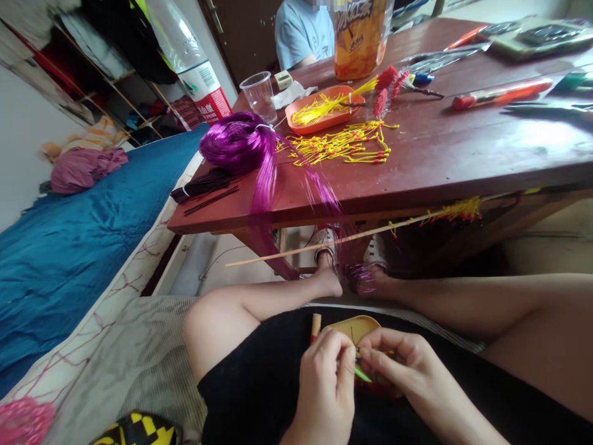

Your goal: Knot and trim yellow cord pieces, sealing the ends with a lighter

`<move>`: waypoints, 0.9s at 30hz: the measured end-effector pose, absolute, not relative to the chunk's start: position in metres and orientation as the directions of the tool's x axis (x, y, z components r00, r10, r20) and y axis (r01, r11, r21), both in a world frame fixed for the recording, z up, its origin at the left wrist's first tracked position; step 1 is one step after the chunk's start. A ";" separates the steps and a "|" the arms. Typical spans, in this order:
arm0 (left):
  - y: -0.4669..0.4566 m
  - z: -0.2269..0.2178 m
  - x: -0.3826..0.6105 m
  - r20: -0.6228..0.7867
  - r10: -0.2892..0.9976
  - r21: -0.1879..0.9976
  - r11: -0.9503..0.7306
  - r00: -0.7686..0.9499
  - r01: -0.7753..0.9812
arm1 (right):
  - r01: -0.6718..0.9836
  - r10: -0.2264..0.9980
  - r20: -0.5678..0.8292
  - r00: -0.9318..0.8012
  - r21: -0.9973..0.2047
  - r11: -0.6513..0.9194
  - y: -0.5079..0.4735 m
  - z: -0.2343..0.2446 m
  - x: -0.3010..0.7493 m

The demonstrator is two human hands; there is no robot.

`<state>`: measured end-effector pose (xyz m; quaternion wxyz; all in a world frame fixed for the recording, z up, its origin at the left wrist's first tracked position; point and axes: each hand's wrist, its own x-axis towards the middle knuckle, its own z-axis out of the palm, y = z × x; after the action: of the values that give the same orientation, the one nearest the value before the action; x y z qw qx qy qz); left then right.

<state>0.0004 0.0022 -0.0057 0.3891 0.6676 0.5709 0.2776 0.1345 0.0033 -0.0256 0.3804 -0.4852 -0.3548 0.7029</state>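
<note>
Over my lap, my left hand [327,380] and my right hand [412,364] meet fingertip to fingertip. Both are closed in a pinch; what lies between the fingers is too small and covered to name, though a thin dark strand rises just above them. A shallow yellow dish [365,322] rests on the black cloth [259,377] of my lap, partly behind my hands. Something bright green [362,373] shows under my fingers. Beside my left hand stands the pale end of a wooden stick or handle [316,324], red lower down.
On the reddish-brown table [407,167] lie a purple fibre hank [236,142], knotted yellow cords [343,143], an orange dish [319,127] and dark thin sticks [208,185]. A thin rod [315,248] hung with cords juts below the edge. A person [303,34] is across the table.
</note>
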 end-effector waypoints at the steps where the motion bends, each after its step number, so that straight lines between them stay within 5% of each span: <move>1: 0.002 -0.005 0.001 -0.162 0.971 0.876 0.059 0.177 0.479 | -0.100 0.925 -0.331 -0.185 -0.930 -0.353 0.002 -0.025 0.135; 4: 0.002 -0.004 0.002 -0.393 0.902 0.910 0.355 0.176 0.214 | 0.194 0.998 0.026 -0.052 -0.980 0.036 -0.003 -0.024 0.137; 6: 0.003 -0.003 0.003 -0.437 0.880 0.899 0.419 0.187 0.132 | 0.224 0.994 0.096 -0.050 -0.969 0.105 -0.003 -0.025 0.138; 9: 0.004 -0.003 0.003 -0.305 0.937 0.913 0.237 0.171 0.333 | -0.028 0.962 -0.221 -0.158 -0.973 -0.228 0.000 -0.025 0.137; 12: 0.004 -0.004 0.000 0.000 0.972 0.778 -0.147 0.234 0.611 | -0.280 0.816 -0.476 -0.329 -0.776 -0.565 0.004 -0.024 0.137; 17: 0.004 -0.008 -0.005 0.174 0.906 0.561 -0.413 0.385 0.717 | -0.365 0.708 -0.525 -0.472 -0.615 -0.699 0.011 -0.020 0.141; 27: 0.011 -0.002 -0.010 0.041 0.846 0.468 -0.486 0.531 0.738 | -0.305 0.646 -0.524 -0.555 -0.594 -0.744 0.013 -0.024 0.146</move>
<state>-0.0100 0.0106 -0.0015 0.2013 0.8514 0.4653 0.1343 0.1463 0.0129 -0.0243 0.2790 -0.3805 -0.2241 0.8527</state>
